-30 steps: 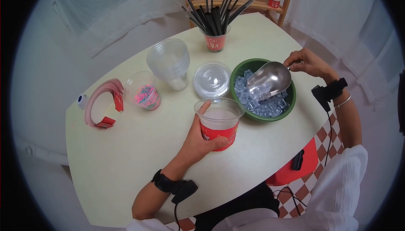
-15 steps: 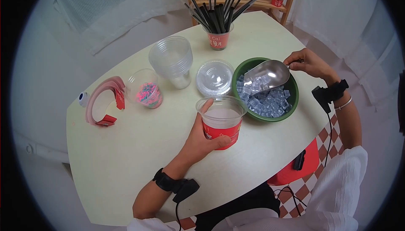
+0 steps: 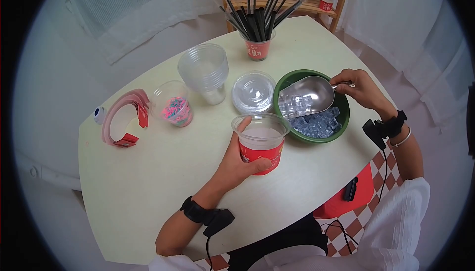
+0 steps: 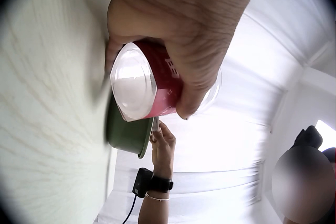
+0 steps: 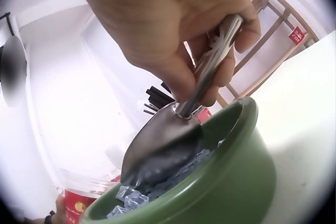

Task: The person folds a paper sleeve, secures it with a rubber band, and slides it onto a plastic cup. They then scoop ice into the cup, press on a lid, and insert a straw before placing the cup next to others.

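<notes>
My left hand (image 3: 236,158) wraps round a clear plastic cup (image 3: 261,161) with a red sleeve, its open top facing up. In the left wrist view the cup's base (image 4: 133,82) shows. My right hand (image 3: 362,88) grips the handle of a metal ice scoop (image 3: 319,93), with fingers curled round it in the right wrist view. The scoop holds several clear ice cubes (image 3: 296,105) and tilts over the green bowl (image 3: 341,131), its mouth toward the bowl's left rim. More ice (image 3: 319,125) lies in the bowl, just right of the cup.
Behind the cup lie clear lids (image 3: 253,92). A stack of clear cups (image 3: 203,68), a cup of pink and blue bits (image 3: 177,111) and red paper sleeves (image 3: 126,117) stand to the left. A cup of black straws (image 3: 258,49) stands at the back.
The scoop has shifted left and lower across the bowl, its mouth reaching the left rim with ice in it. The left hand keeps its hold on the cup, nearly still.
</notes>
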Tool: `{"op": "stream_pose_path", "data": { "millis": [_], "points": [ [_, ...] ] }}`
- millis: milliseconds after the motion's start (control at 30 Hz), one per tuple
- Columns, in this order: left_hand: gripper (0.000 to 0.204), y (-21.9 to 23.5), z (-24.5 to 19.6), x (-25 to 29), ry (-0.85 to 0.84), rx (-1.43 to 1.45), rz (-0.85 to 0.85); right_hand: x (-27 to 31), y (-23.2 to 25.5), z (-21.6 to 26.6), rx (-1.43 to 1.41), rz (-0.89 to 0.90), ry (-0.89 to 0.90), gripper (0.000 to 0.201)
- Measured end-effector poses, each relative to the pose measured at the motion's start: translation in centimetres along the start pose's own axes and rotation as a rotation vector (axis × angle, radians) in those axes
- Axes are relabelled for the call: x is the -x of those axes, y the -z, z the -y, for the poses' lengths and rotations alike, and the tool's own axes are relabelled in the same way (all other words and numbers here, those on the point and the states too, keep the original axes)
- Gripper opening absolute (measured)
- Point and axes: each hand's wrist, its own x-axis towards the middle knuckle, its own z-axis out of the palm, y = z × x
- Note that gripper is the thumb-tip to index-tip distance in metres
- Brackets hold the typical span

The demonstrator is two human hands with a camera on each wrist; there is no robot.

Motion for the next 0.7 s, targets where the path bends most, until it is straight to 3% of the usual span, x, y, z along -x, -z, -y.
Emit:
{"op": "stream_pose_path", "data": {
  "millis": [267,500,700],
  "points": [
    [0.109,0.2,0.6,0.3,-0.049,0.002,0.000,0.8,0.1,-1.1,-0.260,0.032,-0.086,0.021],
    [0.105,-0.4,-0.5,1.2,-0.111,-0.308,0.066,2.0,1.0,3.4,-0.120,0.069,0.088,0.019],
    [0.104,-0.6,0.0,1.2,-0.151,-0.381,0.075,2.8,-0.2,6.6,0.053,0.097,0.244,0.021]
  ]
}}
